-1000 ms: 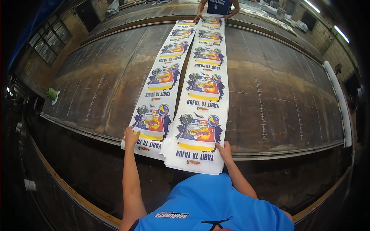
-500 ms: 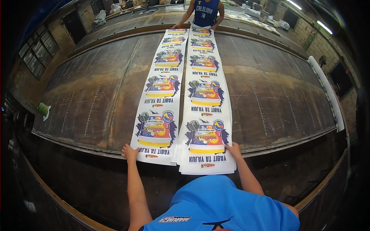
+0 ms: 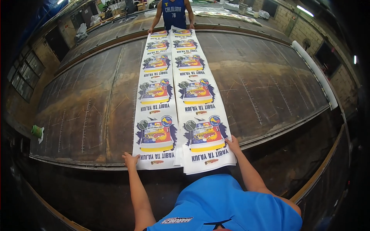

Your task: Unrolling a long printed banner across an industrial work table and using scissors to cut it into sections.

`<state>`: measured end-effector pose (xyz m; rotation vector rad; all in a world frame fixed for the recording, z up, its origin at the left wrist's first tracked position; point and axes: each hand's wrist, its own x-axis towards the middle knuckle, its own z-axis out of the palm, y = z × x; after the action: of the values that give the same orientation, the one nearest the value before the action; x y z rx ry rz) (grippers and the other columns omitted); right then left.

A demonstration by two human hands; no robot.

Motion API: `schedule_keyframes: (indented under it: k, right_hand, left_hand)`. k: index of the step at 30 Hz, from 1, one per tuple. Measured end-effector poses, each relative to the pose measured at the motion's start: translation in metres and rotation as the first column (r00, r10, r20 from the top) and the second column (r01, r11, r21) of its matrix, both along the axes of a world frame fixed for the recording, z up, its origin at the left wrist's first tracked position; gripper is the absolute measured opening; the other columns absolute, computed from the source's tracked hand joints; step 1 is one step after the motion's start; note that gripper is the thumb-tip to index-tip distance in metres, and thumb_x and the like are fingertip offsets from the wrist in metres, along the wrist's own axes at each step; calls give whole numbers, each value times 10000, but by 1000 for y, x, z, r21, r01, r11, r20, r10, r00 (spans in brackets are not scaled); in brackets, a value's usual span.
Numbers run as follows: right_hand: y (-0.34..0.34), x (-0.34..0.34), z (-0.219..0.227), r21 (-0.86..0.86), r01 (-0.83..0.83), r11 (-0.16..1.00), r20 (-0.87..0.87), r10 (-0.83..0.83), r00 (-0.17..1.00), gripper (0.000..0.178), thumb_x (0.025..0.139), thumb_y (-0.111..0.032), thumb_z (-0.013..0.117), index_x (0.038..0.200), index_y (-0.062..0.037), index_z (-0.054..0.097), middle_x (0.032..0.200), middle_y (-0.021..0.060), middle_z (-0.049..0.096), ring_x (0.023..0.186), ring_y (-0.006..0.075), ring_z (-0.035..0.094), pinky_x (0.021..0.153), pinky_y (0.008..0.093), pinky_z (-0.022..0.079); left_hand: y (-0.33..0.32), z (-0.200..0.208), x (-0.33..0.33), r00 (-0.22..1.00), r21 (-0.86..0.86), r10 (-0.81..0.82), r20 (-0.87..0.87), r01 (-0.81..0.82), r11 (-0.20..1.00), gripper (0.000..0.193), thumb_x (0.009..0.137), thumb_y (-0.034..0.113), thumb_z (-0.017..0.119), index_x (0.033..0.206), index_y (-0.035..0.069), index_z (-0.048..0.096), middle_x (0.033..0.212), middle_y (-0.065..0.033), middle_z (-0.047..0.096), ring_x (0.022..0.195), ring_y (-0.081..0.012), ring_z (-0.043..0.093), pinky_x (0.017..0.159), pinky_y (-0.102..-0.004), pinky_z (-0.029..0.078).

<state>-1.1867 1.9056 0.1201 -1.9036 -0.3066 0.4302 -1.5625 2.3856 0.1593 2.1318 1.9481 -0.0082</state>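
Note:
Two long white strips with a repeated colourful print lie side by side across a wide dark table (image 3: 262,82). At the near left corner of the left strip (image 3: 155,109), my left hand (image 3: 131,159) is open, its thumb at the strip's outer edge and its fingers spread outward. My right hand (image 3: 232,144) is also open, touching the outer edge of the right strip (image 3: 198,110) near its close end. Both near ends reach the table's front edge, and more layers show under them. A narrow dark gap separates the strips over most of their length.
Across the table a person (image 3: 172,14) in a blue sleeveless top has both hands at the far ends of the strips. A white roll (image 3: 314,73) lies along the right edge. A green container (image 3: 37,131) stands at the left edge. Another long table (image 3: 231,24) is behind.
The whole view has turned a little, so the far person and far strip ends appear further left. Both my hands stay at the strips' outer edges.

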Motion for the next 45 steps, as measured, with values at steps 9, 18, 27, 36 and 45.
schedule_keyframes:
  k: [9, 18, 27, 36, 45]
  right_hand:
    - [10, -8, 12, -79, 27, 997, 128, -17, 992, 447, 874, -114, 703, 1269, -44, 506, 1086, 150, 681, 1003, 238, 655, 884, 356, 504]
    - [4, -4, 26, -268, -33, 963, 70, 53, 996, 757, 851, -214, 725, 1510, -194, 353, 1282, 211, 628, 1193, 351, 608, 1006, 406, 465]
    - [2, -2, 21, -309, -33, 950, 64, 56, 996, 738, 820, -284, 750, 1469, -159, 420, 1287, 241, 616, 1199, 374, 599, 1005, 423, 466]
    - [-13, -1, 27, -169, -103, 980, 60, 114, 992, 650, 858, -283, 710, 1440, -174, 443, 1330, 228, 587, 1234, 386, 567, 1018, 426, 453]
    - [-42, 35, -12, 159, -107, 981, -110, 126, 986, 536, 898, -150, 686, 1392, -79, 488, 1140, 108, 646, 1045, 208, 624, 916, 346, 497]
  left_hand:
    - [29, 37, 4, 733, -175, -193, 652, 394, 902, 409, 918, 287, 693, 1140, -55, 654, 1000, -152, 732, 826, -219, 694, 749, -346, 526]
    - [-63, 207, 80, 144, -105, 23, 989, 594, 797, 314, 971, 259, 662, 1144, -3, 650, 996, -46, 702, 859, -90, 630, 779, -245, 495]
    - [-122, 203, 119, -198, -156, 382, 902, 676, 720, 376, 992, 219, 600, 1269, -32, 558, 1117, -117, 689, 949, -174, 674, 852, -307, 525]
    - [-168, 173, 133, -218, -306, 724, 654, 799, 518, 505, 1021, 320, 469, 1389, -27, 486, 1298, -178, 624, 1158, -313, 624, 1024, -458, 472]
    - [-200, 60, 127, 468, -541, 297, 832, 570, 619, 421, 967, 276, 649, 1246, -36, 594, 1115, -117, 700, 957, -198, 680, 858, -333, 523]
